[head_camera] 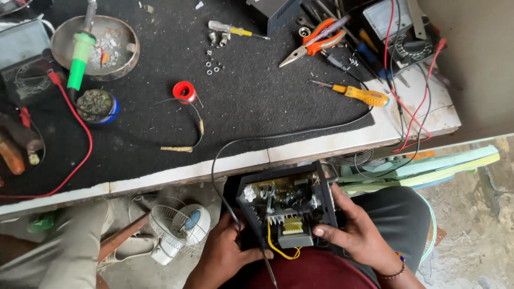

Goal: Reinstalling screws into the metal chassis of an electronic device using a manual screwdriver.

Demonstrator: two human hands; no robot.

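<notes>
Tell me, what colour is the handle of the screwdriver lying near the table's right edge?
Yellow-orange; the screwdriver shows best in the head view, lying on the black mat.

The open power unit (286, 211) sits on the person's lap, before the worktop (332, 144) edge, between both hands. On the worktop, pliers (313, 45) lie behind the screwdriver (358, 94); a solder spool (184, 91) lies left of them, a small fan (179, 227) on the floor below.

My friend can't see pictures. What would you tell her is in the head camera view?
A person's left hand and right hand hold an opened black electronics box on their lap, its circuit board and transformer showing. Above it, a black-matted workbench holds pliers, a yellow screwdriver and a green-handled soldering iron.
</notes>
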